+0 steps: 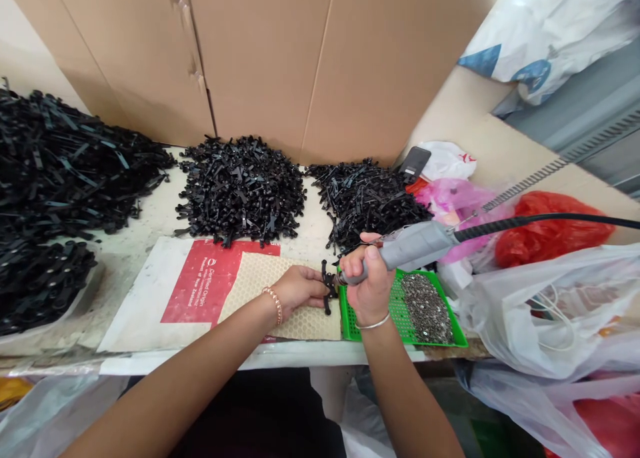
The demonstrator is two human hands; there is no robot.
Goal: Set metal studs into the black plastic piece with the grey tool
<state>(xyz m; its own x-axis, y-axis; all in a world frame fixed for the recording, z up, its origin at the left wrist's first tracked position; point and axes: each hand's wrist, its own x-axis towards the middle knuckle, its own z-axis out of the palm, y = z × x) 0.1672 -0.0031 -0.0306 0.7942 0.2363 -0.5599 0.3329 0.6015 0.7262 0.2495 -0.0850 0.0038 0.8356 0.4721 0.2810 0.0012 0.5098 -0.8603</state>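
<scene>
My left hand (299, 289) pinches a small black plastic part (327, 297) at the right edge of a honeycomb-textured pad (295, 325). A grey electric screwdriver (413, 246) lies in the closed grip of my right hand (367, 278). Its tip points left and meets or almost meets the black part; the exact contact is hidden by my fingers. Below my right hand sits a green perforated tray (457, 340), with a heap of small metal screws (427, 308) in its right half.
Heaps of black parts (243, 191) line the back, with a larger pile (65, 158) on the left and another (370, 201) at right. A plastic tub (93, 288) holds more. Cardboard (260, 58) stands behind. A coiled spring (560, 165), cable (550, 217) and plastic bags (575, 311) crowd the right.
</scene>
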